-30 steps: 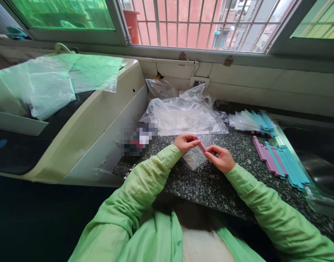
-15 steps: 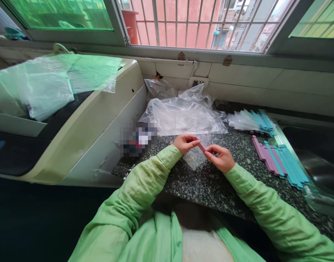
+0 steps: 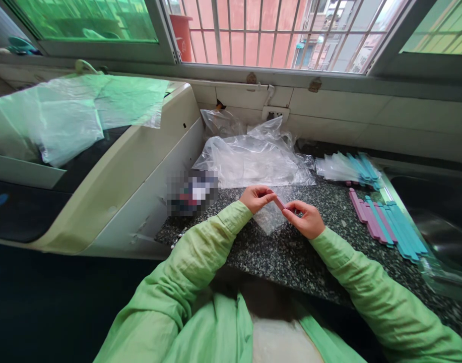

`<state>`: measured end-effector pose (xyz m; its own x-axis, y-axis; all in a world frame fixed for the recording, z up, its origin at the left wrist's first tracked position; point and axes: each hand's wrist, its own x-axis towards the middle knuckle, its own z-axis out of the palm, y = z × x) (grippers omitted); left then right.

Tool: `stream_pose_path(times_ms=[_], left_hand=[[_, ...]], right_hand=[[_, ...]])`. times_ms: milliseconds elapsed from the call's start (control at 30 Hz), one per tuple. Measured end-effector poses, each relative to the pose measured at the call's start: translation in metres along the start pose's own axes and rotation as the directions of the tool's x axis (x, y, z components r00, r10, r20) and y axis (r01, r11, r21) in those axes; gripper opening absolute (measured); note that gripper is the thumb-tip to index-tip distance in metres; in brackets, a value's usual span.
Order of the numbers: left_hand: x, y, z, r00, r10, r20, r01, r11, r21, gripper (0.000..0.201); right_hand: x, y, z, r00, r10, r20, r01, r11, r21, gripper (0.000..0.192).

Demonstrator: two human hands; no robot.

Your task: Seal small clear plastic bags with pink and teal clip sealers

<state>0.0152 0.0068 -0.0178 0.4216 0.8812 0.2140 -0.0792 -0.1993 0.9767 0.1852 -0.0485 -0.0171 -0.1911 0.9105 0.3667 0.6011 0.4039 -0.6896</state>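
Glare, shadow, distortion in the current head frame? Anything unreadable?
Head view, glare: crumpled clear plastic bags shine with pale highlights. Head view, shadow: near-black at lower left, below the beige boxy machine. Head view, distortion: the grey window frame splays outward at both sides. Head view, unreadable: a pixelated patch beside the machine; the slim pink strip between left hand and right hand is too small for fine detail.
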Motion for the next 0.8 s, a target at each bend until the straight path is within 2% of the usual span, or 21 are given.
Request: stream_pose_path(times_ms=[300,533,633,800], left_hand=[[0.001,0.002,-0.001,0.998,-0.021,-0.061,0.021,1.000,0.010,0.045],[0.002,-0.002,-0.002,0.998,-0.061,0.012,0.061,0.998,-0.028,0.045],[0.003,-0.004,-0.002,0.997,-0.036,0.066,0.034,0.999,0.023,0.041],[0.003,-0.005,-0.002,0.998,-0.025,0.049,0.019,0.992,0.127,0.039]], right_hand=[[0.000,0.007,-0.002,0.996,-0.057,-0.066,0.049,0.991,-0.121,0.016],[0.002,0.006,-0.007,0.988,-0.132,-0.076,0.121,0.983,-0.134,0.014],[0.004,0.006,-0.011,0.984,-0.140,-0.115,0.122,0.982,-0.145,0.015],[0.005,0.006,-0.016,0.972,-0.156,-0.178,0.128,0.979,-0.160,0.014]])
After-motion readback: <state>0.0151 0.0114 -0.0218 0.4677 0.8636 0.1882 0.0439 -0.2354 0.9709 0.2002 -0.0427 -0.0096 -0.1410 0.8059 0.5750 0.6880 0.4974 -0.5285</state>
